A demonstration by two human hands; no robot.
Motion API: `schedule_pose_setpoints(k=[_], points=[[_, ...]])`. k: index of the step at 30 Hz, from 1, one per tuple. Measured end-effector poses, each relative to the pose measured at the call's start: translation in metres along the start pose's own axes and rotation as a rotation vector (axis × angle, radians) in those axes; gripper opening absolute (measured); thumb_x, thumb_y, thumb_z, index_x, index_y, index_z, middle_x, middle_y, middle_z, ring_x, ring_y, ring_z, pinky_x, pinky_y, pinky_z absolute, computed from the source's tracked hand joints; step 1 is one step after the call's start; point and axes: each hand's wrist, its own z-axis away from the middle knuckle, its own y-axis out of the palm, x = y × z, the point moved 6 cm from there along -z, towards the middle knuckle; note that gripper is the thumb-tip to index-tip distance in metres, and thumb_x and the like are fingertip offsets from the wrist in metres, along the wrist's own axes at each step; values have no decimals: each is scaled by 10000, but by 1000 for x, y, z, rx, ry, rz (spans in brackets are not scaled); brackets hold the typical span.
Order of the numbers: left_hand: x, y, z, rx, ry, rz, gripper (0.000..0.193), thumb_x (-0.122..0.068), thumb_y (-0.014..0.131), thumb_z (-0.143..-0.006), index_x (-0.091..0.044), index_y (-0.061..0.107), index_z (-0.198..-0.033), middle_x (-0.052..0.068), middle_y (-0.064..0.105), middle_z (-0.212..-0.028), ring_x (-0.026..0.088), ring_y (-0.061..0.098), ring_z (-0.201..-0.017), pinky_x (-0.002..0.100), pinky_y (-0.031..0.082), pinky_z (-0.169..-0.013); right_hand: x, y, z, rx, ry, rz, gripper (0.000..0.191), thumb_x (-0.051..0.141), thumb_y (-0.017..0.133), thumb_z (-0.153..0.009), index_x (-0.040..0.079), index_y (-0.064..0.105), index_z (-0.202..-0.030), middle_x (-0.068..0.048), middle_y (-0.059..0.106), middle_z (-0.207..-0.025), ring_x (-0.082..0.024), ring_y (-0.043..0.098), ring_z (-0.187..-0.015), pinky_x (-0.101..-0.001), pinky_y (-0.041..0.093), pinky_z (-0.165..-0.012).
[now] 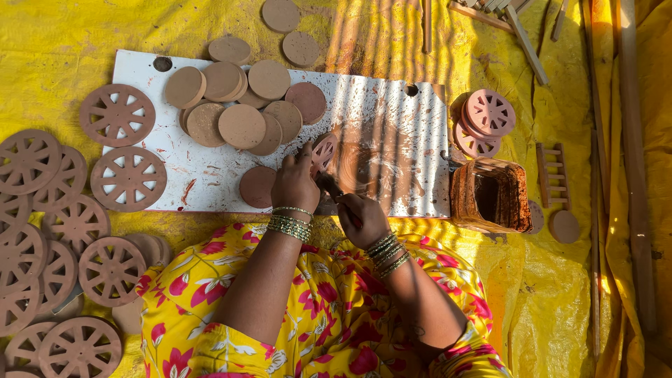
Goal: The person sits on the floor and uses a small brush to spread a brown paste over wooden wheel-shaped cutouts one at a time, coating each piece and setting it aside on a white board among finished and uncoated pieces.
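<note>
My left hand (294, 183) holds a spoked wooden wheel (323, 150) on edge against a white paint-stained board (392, 119). My right hand (362, 218) grips a paintbrush (327, 183) whose bristles touch the wheel. Both wrists wear several bangles. A pile of plain brown wooden discs (241, 105) lies on the board just beyond my left hand, and one single disc (257, 186) sits beside that hand.
Many brown spoked wheels (115, 115) cover the yellow sheet at left. Pink-painted wheels (486, 115) are stacked at right, next to a square paint-smeared container (490, 196). A small wooden ladder (553, 175), wooden sticks (521, 31) and long planks (630, 140) lie at the right.
</note>
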Motion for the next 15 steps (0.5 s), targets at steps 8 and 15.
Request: schedule_pose_setpoints(k=[8,15], points=[[5,2,-1,28,-31,5,726,-72,689,-870,-218,435,-1535,189,604,-1136,400,656,-1011,491,566,-810,5,-7,2,19,-148,-61,218,104,617,-961,4,682,-1143,-172,700,-858,-326,707,-730,-412,541,-652],[7,1,-1,51,-50,-17,748,-68,684,-858,-231,431,-1543,194,596,-1132,409,648,-1011,500,561,-805,5,7,-1,-30,-220,-46,203,97,613,-960,15,683,-1132,-181,709,-918,-353,715,-829,-429,563,-734]])
